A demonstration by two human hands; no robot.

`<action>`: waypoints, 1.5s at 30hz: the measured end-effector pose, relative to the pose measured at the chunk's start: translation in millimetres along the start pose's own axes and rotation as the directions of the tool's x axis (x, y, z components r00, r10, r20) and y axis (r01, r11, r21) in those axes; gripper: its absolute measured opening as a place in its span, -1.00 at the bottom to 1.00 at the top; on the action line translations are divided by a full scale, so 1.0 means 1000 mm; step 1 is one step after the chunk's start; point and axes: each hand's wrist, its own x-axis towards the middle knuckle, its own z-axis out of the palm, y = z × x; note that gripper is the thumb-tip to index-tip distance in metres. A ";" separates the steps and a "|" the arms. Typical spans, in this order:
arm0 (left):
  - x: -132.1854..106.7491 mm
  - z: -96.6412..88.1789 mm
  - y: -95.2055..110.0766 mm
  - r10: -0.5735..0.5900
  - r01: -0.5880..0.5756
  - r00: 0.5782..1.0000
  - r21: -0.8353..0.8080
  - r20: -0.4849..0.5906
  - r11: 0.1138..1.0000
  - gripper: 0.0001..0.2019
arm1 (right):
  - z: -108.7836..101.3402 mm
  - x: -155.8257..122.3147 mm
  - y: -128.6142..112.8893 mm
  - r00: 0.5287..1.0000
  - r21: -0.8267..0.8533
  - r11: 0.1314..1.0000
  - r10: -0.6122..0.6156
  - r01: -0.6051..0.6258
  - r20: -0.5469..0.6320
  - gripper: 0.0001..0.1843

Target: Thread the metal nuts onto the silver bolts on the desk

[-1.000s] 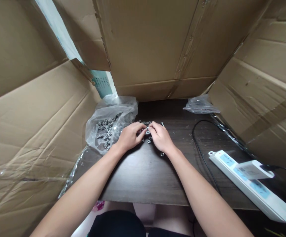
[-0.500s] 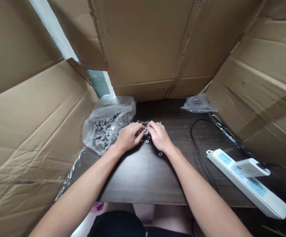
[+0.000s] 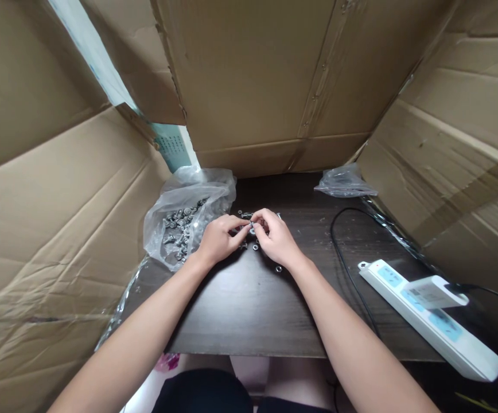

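Over the middle of the dark table, my left hand and my right hand meet at the fingertips. Both are closed in a pinch on one small, shiny bolt, mostly hidden by the fingers. Whether a nut sits on it is too small to tell. Loose metal nuts lie under and around the hands, among them one nut just below the fingers and another nut beside my right wrist. Left of my left hand, a clear plastic bag lies open with many metal bolts inside.
Cardboard walls enclose the brown table at the back and sides. A second plastic bag lies at the back right. On the right are a white power strip with a plugged-in adapter and a black cable.
Both hands have shifted very slightly left, and the right fingers have changed their bend around the bolt. The bags, loose nuts and power strip look the same.
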 end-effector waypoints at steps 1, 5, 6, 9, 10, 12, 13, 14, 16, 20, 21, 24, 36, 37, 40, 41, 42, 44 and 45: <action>0.000 0.001 0.000 -0.026 0.026 1.000 -0.039 -0.009 0.999 -0.82 | 0.000 0.000 0.000 1.000 -0.001 1.000 -0.007 0.007 -0.005 -0.91; 0.001 0.002 0.002 -0.101 0.094 0.994 -0.181 -0.034 0.979 -0.84 | -0.002 0.001 -0.001 0.999 -0.029 1.000 0.002 -0.004 -0.053 -0.91; 0.001 0.002 0.002 -0.110 0.101 0.993 -0.200 -0.038 0.975 -0.84 | -0.002 0.001 -0.001 0.998 -0.038 0.999 0.013 -0.015 -0.059 -0.89; 0.001 0.002 0.003 -0.138 0.124 0.989 -0.228 -0.049 0.966 -0.86 | -0.002 0.001 0.001 0.999 -0.048 0.998 0.029 -0.031 -0.041 -0.87; 0.001 0.002 0.003 -0.148 0.133 0.988 -0.230 -0.051 0.964 -0.86 | -0.001 0.001 0.002 0.999 -0.040 0.999 0.026 -0.027 -0.035 -0.88; 0.000 0.002 0.002 -0.164 0.148 0.985 -0.225 -0.053 0.963 -0.87 | 0.000 0.001 0.004 0.999 -0.011 1.000 0.015 -0.015 -0.036 -0.91; 0.000 0.002 0.002 -0.169 0.153 0.984 -0.220 -0.055 0.963 -0.88 | 0.000 0.001 0.004 0.999 0.003 1.000 0.009 -0.009 -0.041 -0.91; 0.000 0.003 0.001 -0.171 0.155 0.983 -0.215 -0.058 0.964 -0.88 | 0.000 0.001 0.005 0.999 0.014 1.000 0.003 -0.002 -0.047 -0.92; 0.001 0.003 0.001 -0.163 0.148 0.985 -0.201 -0.063 0.968 -0.88 | 0.001 0.001 0.005 0.998 0.029 1.000 -0.002 0.004 -0.057 -0.92; 0.002 0.003 0.001 -0.105 0.095 0.992 -0.146 -0.063 0.985 -0.88 | 0.001 0.001 0.003 0.998 0.042 0.999 0.004 -0.001 -0.068 -0.92; 0.002 0.003 0.002 -0.092 0.083 0.994 -0.134 -0.063 0.987 -0.88 | 0.001 0.001 0.003 0.998 0.041 0.999 0.006 -0.004 -0.067 -0.91; 0.002 0.003 0.001 -0.069 0.061 0.995 -0.124 -0.067 0.990 -0.89 | 0.001 0.001 0.002 0.999 0.033 0.999 0.014 -0.013 -0.051 -0.89; 0.001 0.004 0.001 -0.113 0.097 0.991 -0.193 -0.077 0.976 -0.88 | 0.000 0.002 -0.001 0.993 0.156 0.985 0.091 -0.079 -0.071 -0.86; 0.001 0.004 0.002 -0.116 0.098 0.990 -0.195 -0.079 0.976 -0.88 | 0.000 0.002 -0.001 0.992 0.167 0.982 0.098 -0.084 -0.082 -0.87; 0.002 0.003 0.004 -0.116 0.097 0.990 -0.199 -0.084 0.975 -0.88 | -0.001 0.003 -0.003 0.989 0.164 0.982 0.110 -0.093 -0.101 -0.87; 0.002 0.003 0.004 -0.116 0.097 0.989 -0.200 -0.087 0.975 -0.89 | -0.001 0.003 -0.003 0.989 0.153 0.984 0.109 -0.093 -0.099 -0.86; 0.002 0.003 0.004 -0.116 0.097 0.989 -0.199 -0.089 0.975 -0.89 | -0.001 0.003 -0.004 0.990 0.140 0.986 0.105 -0.091 -0.094 -0.84; 0.002 0.003 0.003 -0.119 0.100 0.989 -0.195 -0.088 0.976 -0.89 | -0.001 0.003 -0.004 0.992 0.121 0.989 0.097 -0.087 -0.081 -0.82; 0.002 0.003 0.003 -0.122 0.104 0.989 -0.194 -0.085 0.976 -0.89 | -0.001 0.003 -0.004 0.992 0.117 0.989 0.096 -0.087 -0.077 -0.82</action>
